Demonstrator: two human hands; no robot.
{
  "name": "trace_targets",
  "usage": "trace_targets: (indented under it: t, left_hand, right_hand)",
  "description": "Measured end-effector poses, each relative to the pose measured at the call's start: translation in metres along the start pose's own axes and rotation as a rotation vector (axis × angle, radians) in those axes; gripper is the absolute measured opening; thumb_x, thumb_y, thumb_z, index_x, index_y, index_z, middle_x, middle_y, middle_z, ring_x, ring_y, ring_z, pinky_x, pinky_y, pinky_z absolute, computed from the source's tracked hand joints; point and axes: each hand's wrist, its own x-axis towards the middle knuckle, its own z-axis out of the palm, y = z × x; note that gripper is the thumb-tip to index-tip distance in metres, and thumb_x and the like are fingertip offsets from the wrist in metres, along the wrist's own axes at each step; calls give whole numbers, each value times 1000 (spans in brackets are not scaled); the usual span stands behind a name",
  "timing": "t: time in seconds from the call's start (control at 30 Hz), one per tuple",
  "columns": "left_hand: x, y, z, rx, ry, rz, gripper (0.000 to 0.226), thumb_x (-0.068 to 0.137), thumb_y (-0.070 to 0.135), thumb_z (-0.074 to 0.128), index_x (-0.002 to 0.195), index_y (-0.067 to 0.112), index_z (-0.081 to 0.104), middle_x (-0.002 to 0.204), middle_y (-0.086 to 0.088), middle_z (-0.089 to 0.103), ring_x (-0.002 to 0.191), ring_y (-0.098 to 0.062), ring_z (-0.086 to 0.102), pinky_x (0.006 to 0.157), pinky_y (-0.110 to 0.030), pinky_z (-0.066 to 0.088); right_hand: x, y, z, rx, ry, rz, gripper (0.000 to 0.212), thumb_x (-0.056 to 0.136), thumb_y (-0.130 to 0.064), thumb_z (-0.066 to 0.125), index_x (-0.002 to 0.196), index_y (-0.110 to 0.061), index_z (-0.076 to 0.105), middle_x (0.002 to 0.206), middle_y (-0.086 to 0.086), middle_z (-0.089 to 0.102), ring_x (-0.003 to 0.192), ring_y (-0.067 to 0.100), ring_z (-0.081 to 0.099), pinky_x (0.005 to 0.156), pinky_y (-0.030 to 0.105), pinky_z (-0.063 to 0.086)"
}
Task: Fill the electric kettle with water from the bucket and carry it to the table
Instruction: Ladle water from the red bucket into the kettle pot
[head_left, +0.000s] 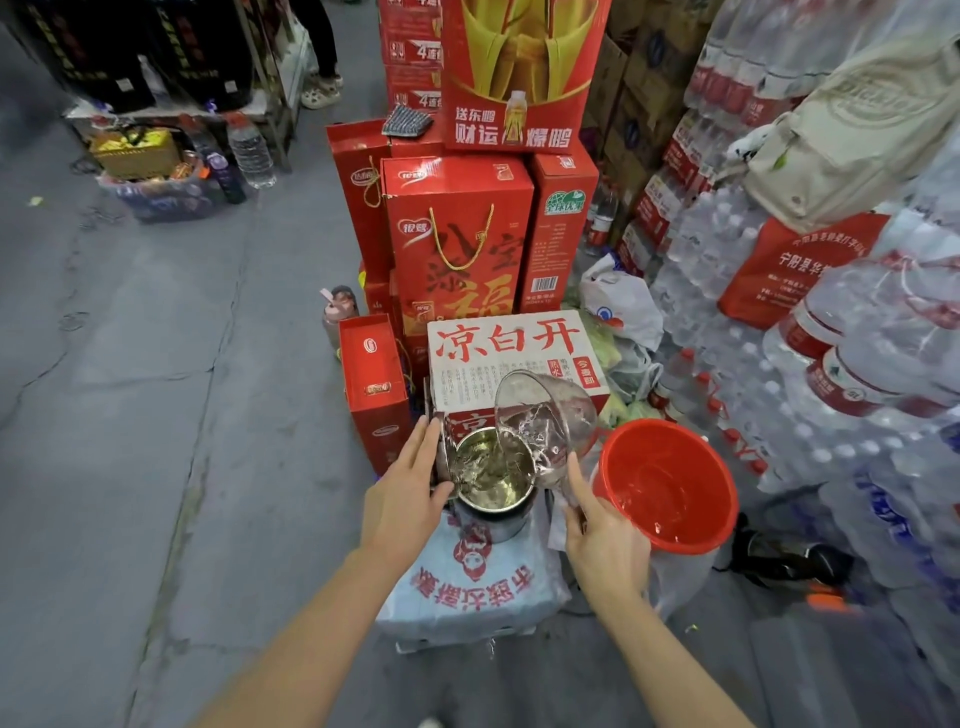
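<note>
The steel kettle (491, 480) is parked on a plastic-wrapped pack of bottles (467, 587), right in front of a white carton (511, 358) with red lettering. Its lid is flipped open and pinned back by the left hand (405, 493), fingers stretched out flat and mostly together against the lid, thumb hooked by the rim. A clear plastic scoop (545, 415) is tipped over the kettle mouth and water is being poured in; quite a bit is already sloshing inside. The scoop's handle is gripped by the right hand (605, 540), fingers curled tight round it. The red bucket (670, 483) is just beside the kettle on the right, with some water left at the bottom. Red gift boxes (457, 234) are stacked behind.
</note>
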Motion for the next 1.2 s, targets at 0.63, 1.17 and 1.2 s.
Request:
trace_targets:
  t: [0.63, 1.17, 1.2]
  left_hand:
    - [-1, -6, -2, -70, -23, 6, 87, 88, 32, 68, 154, 35, 13, 161, 16, 14, 82, -7, 65, 59, -28, 56]
    - [-16, -14, 23, -179, 69, -103, 88, 84, 19, 72, 153, 33, 18, 156, -4, 35, 125, -36, 53, 93, -59, 49]
    - [-17, -13, 23, -178, 76, -106, 89, 85, 20, 71, 153, 36, 16, 155, -5, 38, 123, -36, 55, 92, -59, 50]
  right_hand:
    - [-9, 19, 2, 1276, -6, 645, 65, 88, 0, 68, 142, -30, 49, 70, 8, 74, 41, 11, 53, 39, 22, 44]
    - [25, 157, 61, 1183, 181, 1012, 70, 85, 2, 72, 148, -13, 45, 68, 15, 65, 49, 19, 54, 40, 24, 48]
    - [26, 162, 66, 1173, 177, 1020, 69, 85, 2, 72, 147, -11, 46, 69, 14, 64, 47, 16, 54, 40, 23, 48]
